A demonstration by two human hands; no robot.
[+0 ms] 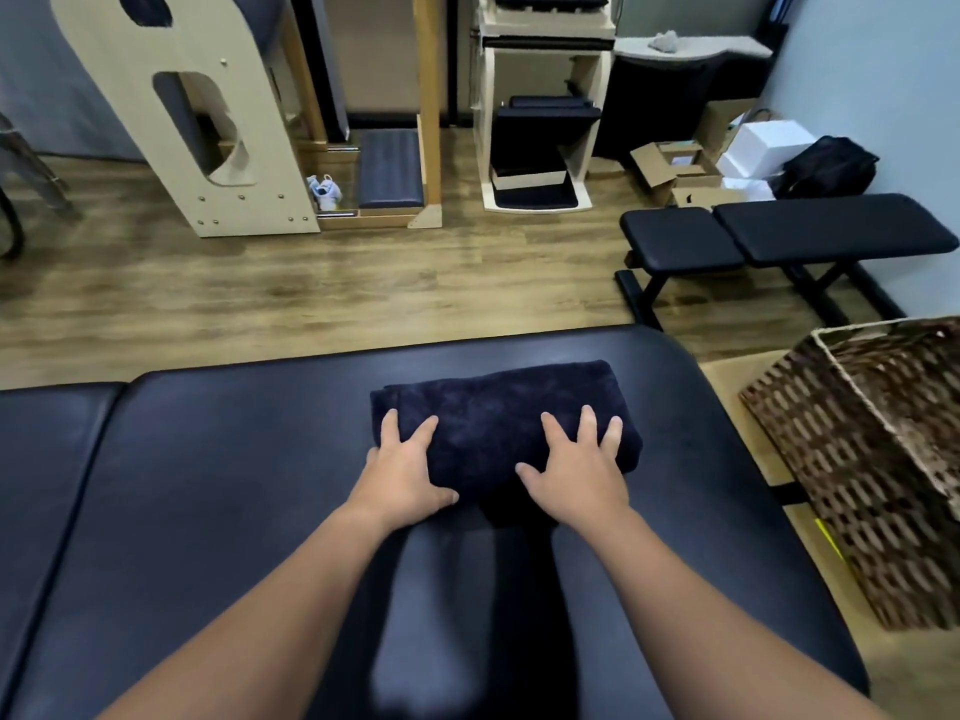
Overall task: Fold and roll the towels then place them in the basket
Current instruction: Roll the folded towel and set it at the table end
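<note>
A dark navy towel [493,413], folded into a thick bundle, lies on the black padded table [208,485] right of centre. My left hand [402,467] presses on the towel's left near end with fingers spread. My right hand [579,467] presses on its right near part, fingers spread too. Both hands lie flat on the cloth, thumbs pointing inward. The woven brown basket [872,459] stands on the floor to the right of the table; what it holds is not visible.
A black weight bench [779,236] stands beyond the table at the right. Wooden exercise equipment [197,122], a white rack [540,122], cardboard boxes [675,168] and a black bag [826,166] line the far wall. Wood floor lies between.
</note>
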